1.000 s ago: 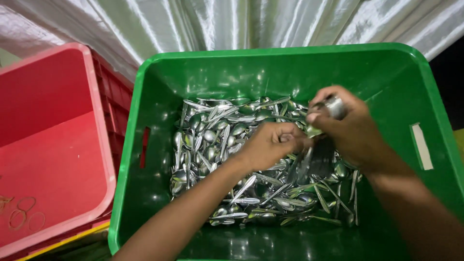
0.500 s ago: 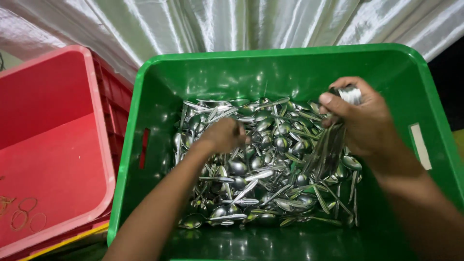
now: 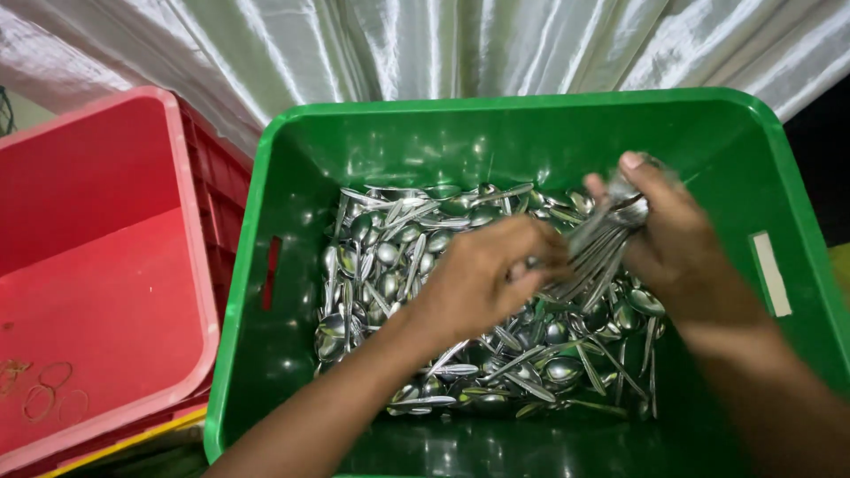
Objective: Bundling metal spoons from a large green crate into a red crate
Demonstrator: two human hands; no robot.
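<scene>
A green plastic crate (image 3: 292, 204) holds a heap of loose steel spoons (image 3: 390, 257). My right hand (image 3: 682, 239) grips a bundle of spoons (image 3: 602, 243) by their bowl ends, with the handles slanting down to the left. My left hand (image 3: 487, 274) is curled over the pile in the middle of the crate. Its fingers touch the handle ends of that bundle. Whether the left hand pinches a spoon of its own is blurred.
A red plastic crate (image 3: 190, 230) stands to the left of the green one, with several rubber bands (image 3: 44, 398) on its floor. Shiny silver-grey cloth (image 3: 425, 44) hangs behind both crates.
My left hand has moved from the pile's left part to the right, up to the bundle. My right hand has kept the bundle near the crate's upper right.
</scene>
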